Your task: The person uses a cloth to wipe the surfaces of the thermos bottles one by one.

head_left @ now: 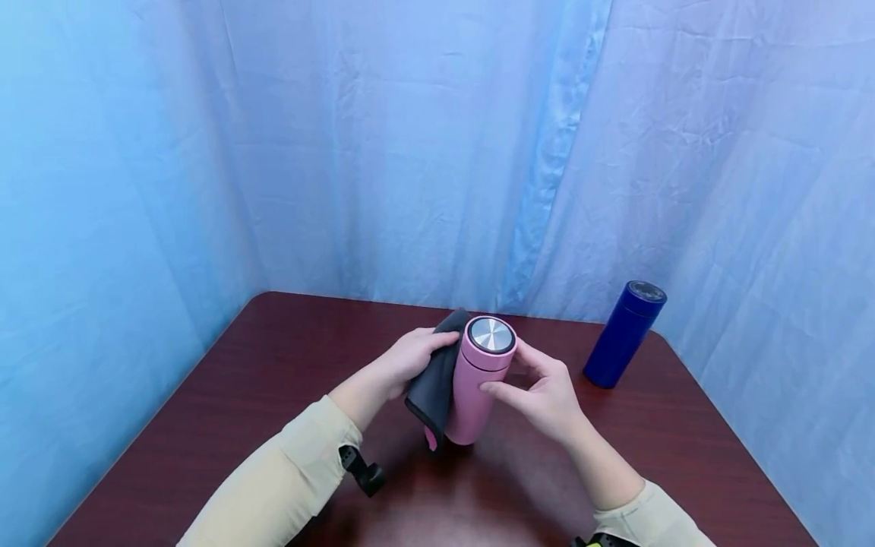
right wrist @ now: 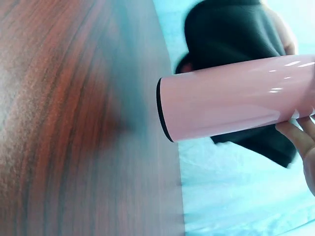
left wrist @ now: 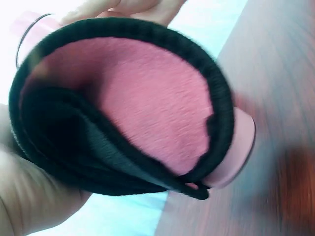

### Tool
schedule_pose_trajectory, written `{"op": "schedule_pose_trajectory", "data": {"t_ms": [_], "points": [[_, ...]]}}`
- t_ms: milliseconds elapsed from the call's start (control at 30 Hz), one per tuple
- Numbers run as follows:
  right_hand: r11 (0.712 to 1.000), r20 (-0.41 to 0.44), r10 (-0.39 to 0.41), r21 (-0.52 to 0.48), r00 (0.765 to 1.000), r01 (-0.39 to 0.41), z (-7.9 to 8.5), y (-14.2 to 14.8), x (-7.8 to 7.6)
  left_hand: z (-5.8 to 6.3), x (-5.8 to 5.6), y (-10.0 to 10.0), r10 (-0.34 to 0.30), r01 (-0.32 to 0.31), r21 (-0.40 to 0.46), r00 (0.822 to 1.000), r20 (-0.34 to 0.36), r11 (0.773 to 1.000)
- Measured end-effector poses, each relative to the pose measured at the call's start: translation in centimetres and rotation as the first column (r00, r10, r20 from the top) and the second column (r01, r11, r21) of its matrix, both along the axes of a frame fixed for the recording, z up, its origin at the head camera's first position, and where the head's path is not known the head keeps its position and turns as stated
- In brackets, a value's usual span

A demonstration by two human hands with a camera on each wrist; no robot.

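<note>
Pink vacuum flask (head_left: 472, 403) held up over the middle of the table (head_left: 307, 357), top tipped toward one o'clock, base apparently clear of the wood, silver-disc lid (head_left: 491, 335) in place. Against its wall at nine o'clock: a folded cloth (head_left: 436, 387), charcoal outside, pink fleece and black bound edge showing in the left wrist view. Left hand (head_left: 410, 357), at ten o'clock, pinches the cloth, thumb on top, other fingers mostly hidden. Right hand (head_left: 547, 387), at three o'clock, grips the flask's upper body, thumb on the near side. Step in hand, by my reading: wiping the flask, right hand as holder, left as worker; how hard the cloth presses, cannot tell. Next move likely calls for a firm right grip and a slight turn, bringing fresh wall to the fleece. Farther out, at two o'clock: blue vacuum flask (head_left: 622, 338), well apart, untouched. Pale blue curtain (head_left: 410, 152) at twelve.
</note>
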State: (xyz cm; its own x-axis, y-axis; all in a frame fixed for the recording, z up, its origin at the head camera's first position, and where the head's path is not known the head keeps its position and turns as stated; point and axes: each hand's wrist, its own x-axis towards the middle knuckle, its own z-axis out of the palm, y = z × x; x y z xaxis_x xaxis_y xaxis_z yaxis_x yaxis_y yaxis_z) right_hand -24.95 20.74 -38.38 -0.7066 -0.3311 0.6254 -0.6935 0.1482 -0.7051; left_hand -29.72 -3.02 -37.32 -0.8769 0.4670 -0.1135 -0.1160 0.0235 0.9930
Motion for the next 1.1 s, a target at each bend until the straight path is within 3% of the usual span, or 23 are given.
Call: {"op": "schedule_pose_trajectory", "data": {"t_ms": [100,300,433,533,667,800,933,1100], "points": [[1.0,-0.004,0.015,0.022,1.0,-0.015,0.2,-0.4,0.0,-0.1,-0.6,0.5,0.009,-0.009,0.014,1.0,0.009,1.0],[0.999,-0.014,0.043,0.013,0.999,-0.042,0.6,-0.7,0.3,-1.8,-1.8,0.9,-0.048,0.05,-0.104,0.999,0.021,0.993],[0.999,-0.017,0.019,-0.03,1.0,-0.019,1.0,-0.3,0.4,-1.9,-1.7,0.2,-0.074,0.082,-0.139,0.996,0.058,0.987],[0.999,-0.028,-0.016,-0.037,0.999,0.015,1.1,0.1,0.3,-1.2,-1.0,-0.3,-0.061,0.068,-0.106,0.996,0.065,0.992],[1.0,-0.025,-0.027,-0.015,0.999,0.027,1.1,0.3,0.2,0.5,0.7,0.1,0.001,-0.001,0.034,1.0,0.01,0.999],[0.999,-0.03,-0.045,0.002,0.999,0.045,0.7,0.2,0.4,1.4,2.4,1.4,0.1,-0.094,0.169,0.995,-0.023,0.981],[0.997,-0.035,-0.07,0.011,0.997,0.071,0.3,0.2,0.6,0.3,3.0,2.3,0.146,-0.138,0.235,0.989,-0.014,0.962],[0.993,-0.035,-0.121,-0.002,0.992,0.121,0.5,0.5,0.6,-1.4,3.5,2.5,0.125,-0.121,0.172,0.992,-0.015,0.978]]}}
